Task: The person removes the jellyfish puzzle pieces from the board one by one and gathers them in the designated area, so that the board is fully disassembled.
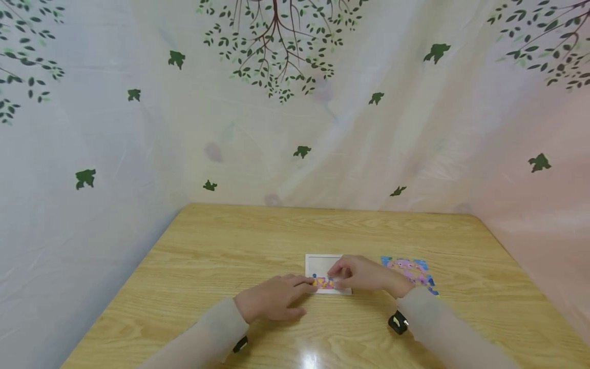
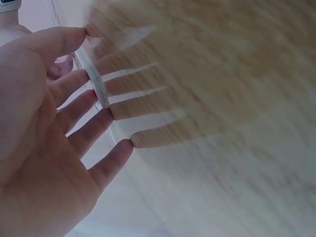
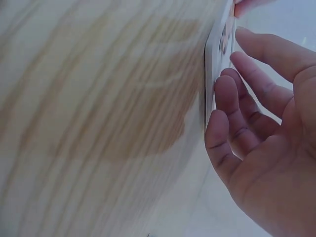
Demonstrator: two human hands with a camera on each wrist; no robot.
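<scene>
A small white puzzle frame [image 1: 315,255] lies flat on the table, with a strip of yellow, pink and blue puzzle pieces [image 1: 322,283] along its near side. My left hand [image 1: 276,297] rests at the frame's left edge, fingers extended, and one fingertip reaches the pieces. In the left wrist view its fingers [image 2: 101,168] are spread and hold nothing. From the right, my right hand [image 1: 364,271] reaches over the frame, its fingers [image 3: 227,94] bent and tips at the puzzle surface. Whether a piece sits between thumb and index finger is hidden.
To the right of the frame lies a colourful picture of pink and blue puzzle pieces [image 1: 405,266], partly covered by the right wrist. All this is on a wooden table [image 1: 221,246]. A pale leaf-patterned curtain [image 1: 258,128] hangs behind and at the sides.
</scene>
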